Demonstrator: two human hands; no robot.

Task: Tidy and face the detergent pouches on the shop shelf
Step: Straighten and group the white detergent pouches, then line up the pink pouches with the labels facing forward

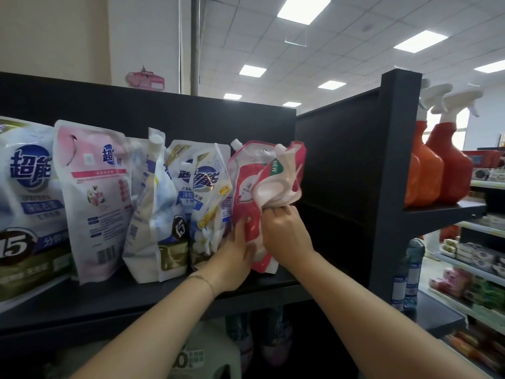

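Observation:
Several detergent pouches stand in a loose row on the black shelf (114, 299). At the right end are two red and pink pouches: one (246, 192) stands upright with its white spout on top, and a crumpled one (281, 176) leans in front of it. My right hand (284, 233) grips the crumpled pouch from below. My left hand (237, 253) holds the lower left edge of the upright red pouch, beside a white and blue pouch (209, 203). A pink pouch (93, 198) and a large white one (27, 203) stand further left.
A dark upright panel (393, 170) closes the shelf on the right. Beyond it, red spray bottles (442, 165) stand on another shelf, with packed goods below. Bottles sit on the shelf underneath my arms.

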